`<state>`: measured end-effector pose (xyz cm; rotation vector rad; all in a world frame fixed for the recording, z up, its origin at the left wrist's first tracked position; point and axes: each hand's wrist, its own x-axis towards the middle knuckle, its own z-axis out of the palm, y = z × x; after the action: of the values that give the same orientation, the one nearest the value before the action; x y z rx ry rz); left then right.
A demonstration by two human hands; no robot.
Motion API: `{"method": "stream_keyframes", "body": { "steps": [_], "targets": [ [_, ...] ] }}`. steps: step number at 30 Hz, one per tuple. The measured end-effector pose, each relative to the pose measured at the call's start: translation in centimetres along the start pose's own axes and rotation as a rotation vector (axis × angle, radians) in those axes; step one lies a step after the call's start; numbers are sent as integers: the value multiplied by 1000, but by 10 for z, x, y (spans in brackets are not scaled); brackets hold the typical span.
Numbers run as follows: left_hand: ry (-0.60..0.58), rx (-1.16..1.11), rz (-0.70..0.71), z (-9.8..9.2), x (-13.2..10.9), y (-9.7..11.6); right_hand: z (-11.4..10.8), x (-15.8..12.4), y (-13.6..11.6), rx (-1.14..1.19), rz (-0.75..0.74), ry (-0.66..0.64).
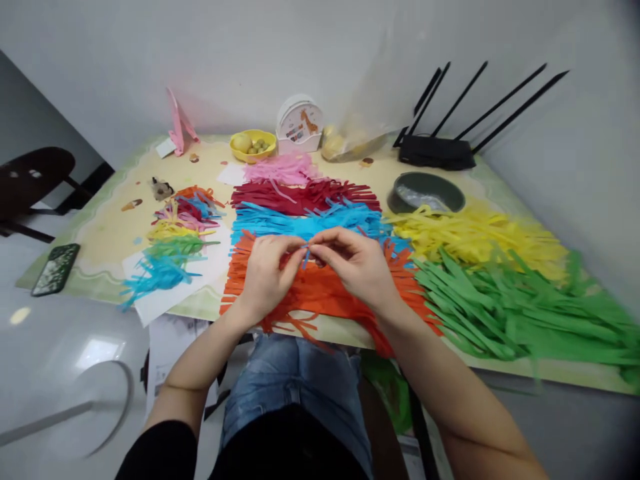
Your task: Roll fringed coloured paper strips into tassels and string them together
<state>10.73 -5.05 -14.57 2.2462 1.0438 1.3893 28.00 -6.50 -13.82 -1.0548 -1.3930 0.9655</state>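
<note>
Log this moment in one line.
left hand: pinching blue strip | right hand: pinching same strip | beneath hands: orange fringe | right side: yellow strips, green strips

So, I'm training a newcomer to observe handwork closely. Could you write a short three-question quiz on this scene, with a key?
1. What colour is the thin piece pinched between the left hand and right hand?
A) green
B) blue
C) yellow

2. True or false: in this view, the router is to the right of the yellow bowl.

3. Which fringed paper on the table lies nearest the person's jeans?

Key: 1. B; 2. true; 3. the orange one.
</note>
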Motion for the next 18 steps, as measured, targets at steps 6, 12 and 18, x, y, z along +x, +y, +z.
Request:
{"method": "stream_keyframes", "body": {
  "steps": [6,12,18],
  "targets": [
    [4,-449,-284,2,-14,8,12,-16,1,185,119,-21],
    [1,-617,-385,-2,-23,9,15,-25,-7,20,61,-12],
    [54,-510,-365,-9,-37,11,17,-29,-16,-81,-14,-76]
  ]
}}
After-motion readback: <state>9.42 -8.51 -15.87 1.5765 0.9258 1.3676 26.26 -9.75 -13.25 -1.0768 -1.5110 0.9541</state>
